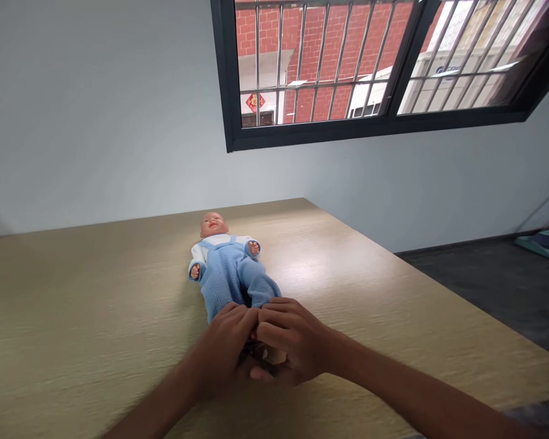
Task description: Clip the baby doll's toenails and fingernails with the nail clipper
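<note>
Left hand (231,329) and right hand (293,338) meet, fingers curled, at the ends of two blue trouser legs (261,288) on one doll (223,259), face up just ahead of them; its feet are hidden. Between the palms is something dark (255,350) (too shadowed to make out, so I cannot tell what they grip). One table (96,323) spreads beneath; beyond, one barred window (311,134) is cut off above.

Daylight enters at the window (407,61); the outdoor view is palest at upper right. Glare marks the worktop (96,341) beside the doll (226,262), with soft shadow on the opposite side. Fingers (277,318) dim; detail beneath them unreadable. Left forearm (171,390) edges blurred. Wide-angle stretching noted toward the upper right corner.
</note>
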Tool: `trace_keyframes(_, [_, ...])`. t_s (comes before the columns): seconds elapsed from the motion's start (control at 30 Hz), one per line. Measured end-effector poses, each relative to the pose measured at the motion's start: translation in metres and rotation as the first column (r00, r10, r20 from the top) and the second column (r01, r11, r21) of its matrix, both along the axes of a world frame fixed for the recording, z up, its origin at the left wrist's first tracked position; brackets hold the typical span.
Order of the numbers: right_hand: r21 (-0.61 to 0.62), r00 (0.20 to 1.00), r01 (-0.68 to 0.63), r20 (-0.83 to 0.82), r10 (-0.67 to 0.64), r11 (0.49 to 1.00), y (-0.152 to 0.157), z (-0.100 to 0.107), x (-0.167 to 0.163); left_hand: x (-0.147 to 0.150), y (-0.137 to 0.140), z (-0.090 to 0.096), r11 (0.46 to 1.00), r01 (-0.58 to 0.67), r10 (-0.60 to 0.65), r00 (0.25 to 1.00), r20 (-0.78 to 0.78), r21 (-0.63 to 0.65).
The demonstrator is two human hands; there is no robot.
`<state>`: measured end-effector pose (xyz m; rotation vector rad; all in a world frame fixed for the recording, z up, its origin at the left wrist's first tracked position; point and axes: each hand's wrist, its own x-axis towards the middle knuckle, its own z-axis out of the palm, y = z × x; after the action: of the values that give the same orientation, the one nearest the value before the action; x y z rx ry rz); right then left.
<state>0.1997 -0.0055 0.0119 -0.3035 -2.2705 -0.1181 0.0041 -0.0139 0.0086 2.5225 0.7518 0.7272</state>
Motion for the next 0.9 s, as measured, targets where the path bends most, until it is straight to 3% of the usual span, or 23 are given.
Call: trace_keyframes(0.9, [0.016,1.000,-0.003,0.016,0.003,1.000,0.0007,0.0010,0.0019,0.0006,0.0024,-0.0016,1.000,0.023,-0.024,0.999,0.027,0.011])
